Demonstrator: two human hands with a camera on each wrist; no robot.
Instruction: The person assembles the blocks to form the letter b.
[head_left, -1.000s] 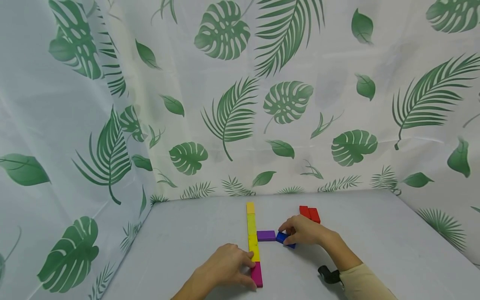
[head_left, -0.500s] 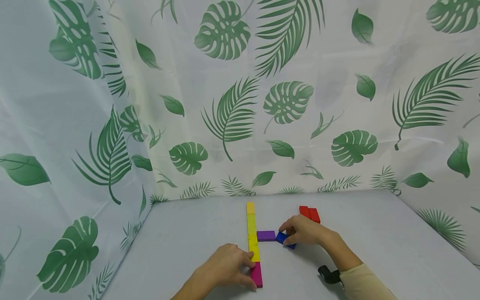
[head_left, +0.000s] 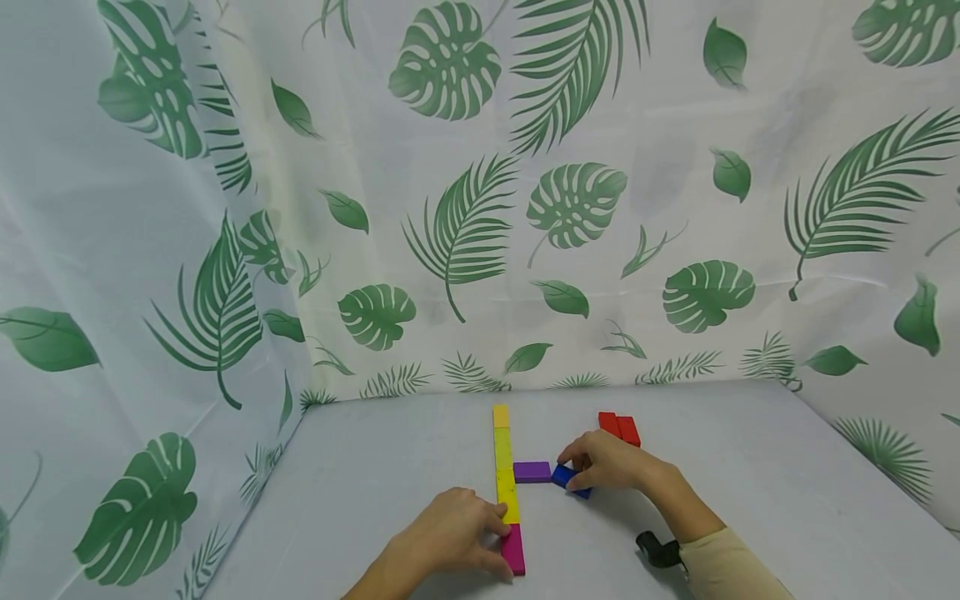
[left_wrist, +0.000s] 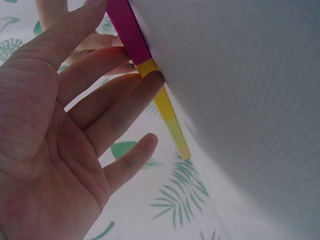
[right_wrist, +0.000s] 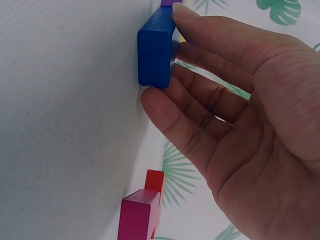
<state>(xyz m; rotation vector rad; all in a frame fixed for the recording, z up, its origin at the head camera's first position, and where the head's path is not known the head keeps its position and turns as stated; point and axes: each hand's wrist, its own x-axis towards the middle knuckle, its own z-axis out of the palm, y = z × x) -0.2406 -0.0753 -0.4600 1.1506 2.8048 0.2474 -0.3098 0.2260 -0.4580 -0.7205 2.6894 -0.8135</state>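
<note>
The right hand [head_left: 612,462] pinches a smooth, oblong blue block [right_wrist: 155,55].

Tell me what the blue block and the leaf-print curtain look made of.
The blue block looks like painted wood, possibly plastic: solid color, softened edges, low sheen. The leaf-print curtain seems thin plastic or coated fabric, slightly shiny, given its wrinkles and pale highlights.

A crosswise block [head_left: 532,472] lies between the block row [head_left: 507,490] and held block [head_left: 564,476].
</note>
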